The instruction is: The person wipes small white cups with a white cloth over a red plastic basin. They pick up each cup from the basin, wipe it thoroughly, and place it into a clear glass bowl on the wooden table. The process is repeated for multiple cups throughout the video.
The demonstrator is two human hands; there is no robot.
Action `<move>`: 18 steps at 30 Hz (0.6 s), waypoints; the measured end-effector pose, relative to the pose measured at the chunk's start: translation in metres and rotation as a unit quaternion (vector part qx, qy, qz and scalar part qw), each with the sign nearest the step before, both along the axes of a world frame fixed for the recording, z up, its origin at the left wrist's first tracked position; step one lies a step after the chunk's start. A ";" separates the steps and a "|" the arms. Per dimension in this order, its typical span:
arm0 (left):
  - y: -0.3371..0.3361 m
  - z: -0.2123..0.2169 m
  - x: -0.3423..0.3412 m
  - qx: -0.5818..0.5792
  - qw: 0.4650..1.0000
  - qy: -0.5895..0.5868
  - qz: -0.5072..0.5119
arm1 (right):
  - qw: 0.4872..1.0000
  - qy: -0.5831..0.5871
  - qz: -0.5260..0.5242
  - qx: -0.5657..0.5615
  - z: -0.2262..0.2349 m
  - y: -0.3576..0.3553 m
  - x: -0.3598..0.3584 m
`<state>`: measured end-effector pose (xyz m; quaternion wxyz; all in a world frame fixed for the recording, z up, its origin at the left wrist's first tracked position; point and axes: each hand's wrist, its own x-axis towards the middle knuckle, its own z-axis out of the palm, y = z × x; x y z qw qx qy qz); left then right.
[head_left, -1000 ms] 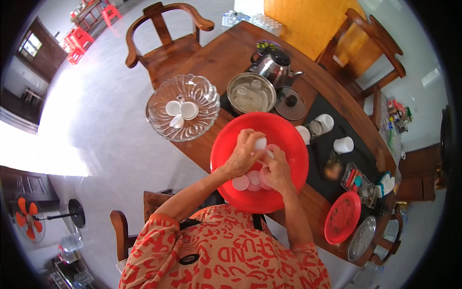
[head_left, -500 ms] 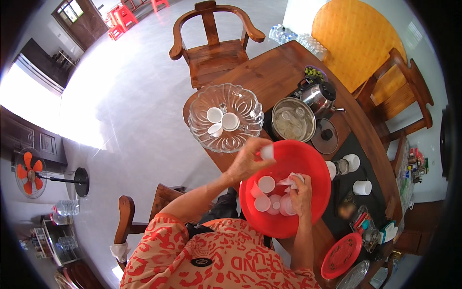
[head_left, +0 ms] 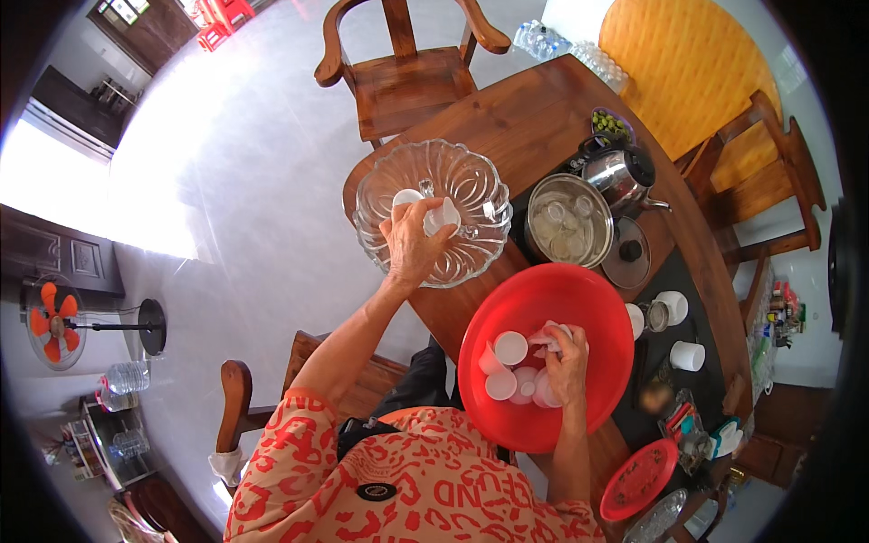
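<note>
Wooden table [head_left: 534, 127], pale tiled floor [head_left: 226, 181], chairs [head_left: 407, 63]

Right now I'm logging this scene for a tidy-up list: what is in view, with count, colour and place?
glass bowl: one, clear, table's near-left end
red basin: one, table edge before the person
small cups: several, white, in the basin
steel pot: one, beside its lid
kettle: one, steel, behind the pot
chair: wooden, beyond the table's end
fan: one, orange blades, floor at left
left hand: over the glass bowl, holding a white cup
right hand: in the basin, among the cups
</note>
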<state>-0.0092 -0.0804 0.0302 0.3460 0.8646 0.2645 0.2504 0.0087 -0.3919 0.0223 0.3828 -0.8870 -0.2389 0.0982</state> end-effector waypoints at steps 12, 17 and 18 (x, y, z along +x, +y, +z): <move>0.004 -0.014 0.003 0.094 0.995 -0.020 0.021 | 0.999 -0.033 -0.027 -0.019 -0.011 0.001 0.011; -0.043 0.018 -0.014 0.146 0.960 -0.114 -0.211 | 0.990 -0.085 -0.092 -0.068 -0.008 0.010 0.014; -0.059 0.018 -0.016 0.146 0.942 -0.109 -0.283 | 0.979 -0.170 -0.058 -0.098 -0.018 0.006 0.014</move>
